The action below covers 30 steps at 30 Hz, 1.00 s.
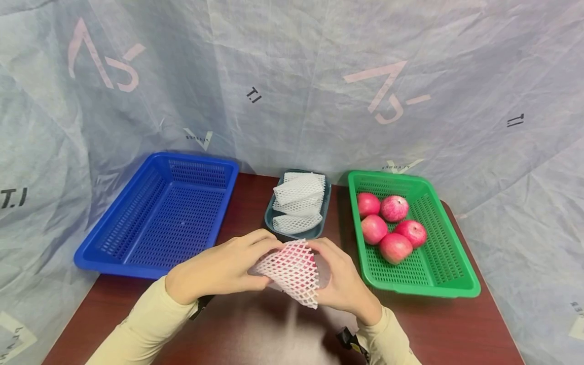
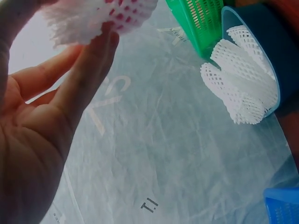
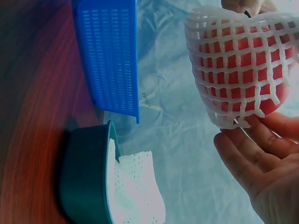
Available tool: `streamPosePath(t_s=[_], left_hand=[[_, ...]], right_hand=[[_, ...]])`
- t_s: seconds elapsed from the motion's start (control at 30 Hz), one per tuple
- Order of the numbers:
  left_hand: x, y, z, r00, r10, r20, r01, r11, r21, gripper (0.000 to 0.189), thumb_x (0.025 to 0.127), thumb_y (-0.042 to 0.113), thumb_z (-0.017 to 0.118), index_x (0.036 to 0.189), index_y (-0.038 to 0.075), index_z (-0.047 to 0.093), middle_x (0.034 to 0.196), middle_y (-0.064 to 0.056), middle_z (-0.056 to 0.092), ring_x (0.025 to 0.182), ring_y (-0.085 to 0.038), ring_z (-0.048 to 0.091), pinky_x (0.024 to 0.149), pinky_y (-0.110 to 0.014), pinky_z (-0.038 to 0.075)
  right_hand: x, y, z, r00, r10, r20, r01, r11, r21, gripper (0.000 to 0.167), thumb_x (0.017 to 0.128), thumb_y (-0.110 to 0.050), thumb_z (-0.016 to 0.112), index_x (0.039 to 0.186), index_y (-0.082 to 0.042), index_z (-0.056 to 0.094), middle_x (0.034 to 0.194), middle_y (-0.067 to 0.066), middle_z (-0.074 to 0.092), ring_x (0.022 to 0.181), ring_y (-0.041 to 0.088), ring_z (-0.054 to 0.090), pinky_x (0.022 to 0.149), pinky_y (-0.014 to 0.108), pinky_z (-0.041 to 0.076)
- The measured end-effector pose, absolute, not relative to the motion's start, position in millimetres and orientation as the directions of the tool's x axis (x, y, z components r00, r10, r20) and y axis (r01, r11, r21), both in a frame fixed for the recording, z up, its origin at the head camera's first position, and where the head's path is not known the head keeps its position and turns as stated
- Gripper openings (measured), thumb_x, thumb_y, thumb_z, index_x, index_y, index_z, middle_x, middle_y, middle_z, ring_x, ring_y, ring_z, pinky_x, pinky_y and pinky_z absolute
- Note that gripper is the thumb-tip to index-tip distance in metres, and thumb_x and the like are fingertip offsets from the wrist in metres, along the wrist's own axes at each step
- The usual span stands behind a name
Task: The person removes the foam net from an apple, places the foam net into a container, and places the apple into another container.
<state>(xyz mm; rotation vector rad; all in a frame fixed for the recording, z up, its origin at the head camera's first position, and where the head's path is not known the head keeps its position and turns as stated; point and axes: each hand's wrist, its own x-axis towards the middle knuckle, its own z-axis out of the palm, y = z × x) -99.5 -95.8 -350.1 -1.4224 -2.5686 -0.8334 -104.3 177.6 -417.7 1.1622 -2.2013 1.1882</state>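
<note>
A red apple (image 3: 240, 77) sits inside a white foam net sleeve (image 1: 294, 271), held above the table between both hands. The left hand (image 1: 223, 266) pinches the narrow left end of the sleeve between thumb and fingers. On the other side, the right hand (image 1: 342, 276) grips the apple and the sleeve's wide edge, fingers behind and thumb below. Through the mesh the apple's red skin shows in the right wrist view. In the left wrist view the left fingers (image 2: 93, 60) touch the sleeve, which is partly cut off by the frame's top.
Behind the hands, a small dark teal tub (image 1: 269, 218) holds several white foam sleeves (image 1: 298, 195). A green basket (image 1: 424, 291) with several red apples (image 1: 396, 248) stands at the right. At the left is a blue basket (image 1: 150, 268). A printed grey sheet (image 1: 292, 76) hangs behind the brown table (image 1: 228, 329).
</note>
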Motion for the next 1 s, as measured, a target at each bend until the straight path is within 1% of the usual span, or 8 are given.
streamPosePath(t_s=[0.17, 0.23, 0.4, 0.53, 0.6, 0.7, 0.8, 1.0], left_hand=[[-101.3, -99.5, -349.4, -0.543, 0.760, 0.357, 0.823, 0.397, 0.406, 0.036, 0.084, 0.014, 0.071, 0.119, 0.009, 0.064, 0.104, 0.005, 0.059, 0.087, -0.008, 0.057, 0.077, -0.023, 0.049], [-101.7, -100.8, -348.8, -0.529, 0.764, 0.368, 0.833, 0.384, 0.398, 0.029, 0.086, 0.013, 0.071, 0.113, 0.010, 0.065, 0.098, 0.006, 0.059, 0.083, -0.007, 0.056, 0.074, -0.022, 0.049], [-103.9, -102.6, -348.7, -0.466, 0.786, 0.407, 0.869, 0.321, 0.376, 0.015, 0.087, 0.010, 0.071, 0.100, 0.015, 0.066, 0.092, 0.008, 0.056, 0.079, -0.004, 0.053, 0.069, -0.019, 0.047], [-105.1, -104.0, -350.5, -0.439, 0.801, 0.407, 0.881, 0.294, 0.371, 0.014, 0.086, 0.007, 0.070, 0.094, 0.018, 0.065, 0.087, 0.010, 0.052, 0.075, -0.002, 0.050, 0.067, -0.016, 0.044], [-105.2, -105.8, -351.6, -0.452, 0.801, 0.392, 0.875, 0.314, 0.368, 0.015, 0.085, 0.007, 0.070, 0.093, 0.018, 0.066, 0.086, 0.011, 0.051, 0.074, -0.001, 0.049, 0.066, -0.016, 0.044], [-105.4, -110.3, -352.4, -0.498, 0.791, 0.354, 0.852, 0.371, 0.369, 0.016, 0.082, 0.007, 0.070, 0.091, 0.018, 0.065, 0.085, 0.011, 0.051, 0.073, -0.002, 0.049, 0.065, -0.017, 0.045], [-107.4, -115.1, -352.6, -0.537, 0.778, 0.325, 0.832, 0.423, 0.359, 0.016, 0.081, 0.007, 0.071, 0.091, 0.017, 0.066, 0.086, 0.011, 0.052, 0.074, -0.003, 0.050, 0.064, -0.019, 0.046], [-120.5, -117.9, -343.9, -0.529, 0.784, 0.326, 0.841, 0.431, 0.327, 0.014, 0.083, 0.009, 0.072, 0.095, 0.015, 0.067, 0.087, 0.008, 0.054, 0.074, -0.006, 0.052, 0.064, -0.022, 0.048]], right_hand=[[-103.0, 180.9, -417.8, -0.618, -0.474, 0.627, -0.783, 0.303, -0.543, 0.079, 0.064, -0.034, 0.091, 0.132, -0.009, 0.058, 0.117, 0.000, 0.062, 0.105, 0.016, 0.060, 0.094, 0.026, 0.046], [-102.4, 183.0, -418.0, -0.632, -0.466, 0.619, -0.772, 0.306, -0.558, 0.080, 0.063, -0.032, 0.091, 0.132, -0.010, 0.058, 0.117, 0.000, 0.062, 0.106, 0.017, 0.059, 0.094, 0.027, 0.046], [-99.2, 188.6, -416.9, -0.655, -0.434, 0.619, -0.754, 0.320, -0.573, 0.079, 0.060, -0.026, 0.091, 0.131, -0.012, 0.060, 0.116, -0.001, 0.063, 0.106, 0.017, 0.058, 0.092, 0.027, 0.046], [-95.6, 194.4, -413.1, -0.683, -0.384, 0.622, -0.731, 0.349, -0.586, 0.077, 0.058, -0.025, 0.090, 0.129, -0.013, 0.061, 0.114, -0.001, 0.063, 0.101, 0.016, 0.058, 0.087, 0.027, 0.046], [-94.3, 199.3, -411.0, -0.710, -0.341, 0.616, -0.704, 0.371, -0.606, 0.077, 0.058, -0.024, 0.091, 0.129, -0.013, 0.061, 0.113, -0.001, 0.064, 0.099, 0.016, 0.058, 0.086, 0.026, 0.047], [-93.6, 210.1, -408.7, -0.752, -0.274, 0.600, -0.656, 0.409, -0.635, 0.076, 0.059, -0.022, 0.093, 0.128, -0.013, 0.061, 0.112, -0.001, 0.064, 0.098, 0.016, 0.059, 0.087, 0.025, 0.047], [-92.9, 222.2, -407.9, -0.777, -0.241, 0.582, -0.620, 0.456, -0.638, 0.076, 0.059, -0.020, 0.094, 0.127, -0.013, 0.061, 0.112, -0.002, 0.064, 0.097, 0.015, 0.058, 0.088, 0.026, 0.045], [-86.1, 237.7, -411.8, -0.812, -0.262, 0.522, -0.570, 0.552, -0.609, 0.073, 0.060, -0.026, 0.094, 0.125, -0.017, 0.062, 0.110, -0.007, 0.062, 0.096, 0.012, 0.057, 0.085, 0.026, 0.044]])
